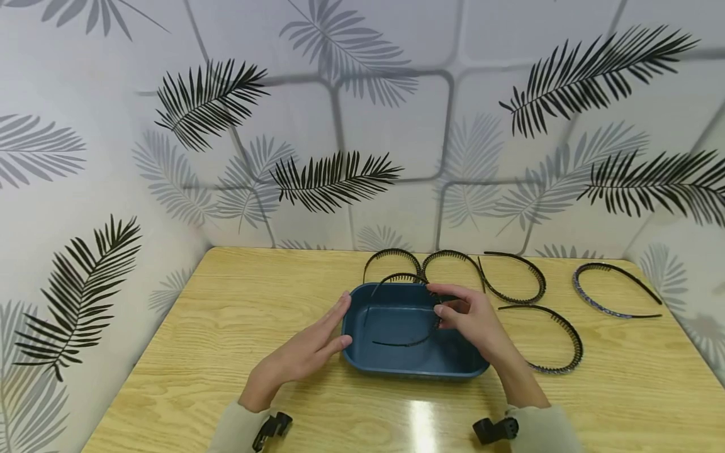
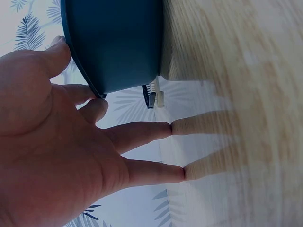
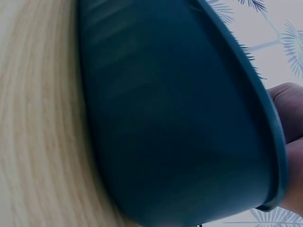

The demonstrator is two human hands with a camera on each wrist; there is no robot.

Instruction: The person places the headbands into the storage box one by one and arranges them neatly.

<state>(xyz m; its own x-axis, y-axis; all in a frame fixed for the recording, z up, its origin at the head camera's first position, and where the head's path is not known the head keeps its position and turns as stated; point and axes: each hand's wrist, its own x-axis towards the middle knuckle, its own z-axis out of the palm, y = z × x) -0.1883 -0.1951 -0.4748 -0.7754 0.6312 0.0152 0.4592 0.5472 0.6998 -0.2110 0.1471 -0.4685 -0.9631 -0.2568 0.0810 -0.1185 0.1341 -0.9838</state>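
Note:
A dark blue plastic basin (image 1: 391, 366) with rounded corners stands on the wooden table. My right hand (image 1: 472, 321) is over its right side and pinches a thin black toothed headband (image 1: 404, 345), which hangs in a loop over the basin's inside. The right wrist view shows the basin wall (image 3: 175, 109) up close, with part of the right hand (image 3: 291, 118) beyond the rim. My left hand (image 1: 306, 352) touches the basin's left rim, its fingers fairly straight. In the left wrist view, two fingers of that hand (image 2: 61, 137) reach down to the tabletop.
Behind the basin lie two black toothed headbands, one left (image 1: 391, 251) and one right (image 1: 450, 253). Further right are another black headband (image 1: 538, 277), one nearer the front (image 1: 579, 346) and a bluish patterned one (image 1: 583, 292). A leaf-patterned wall (image 1: 391, 214) rises behind the table (image 1: 255, 283).

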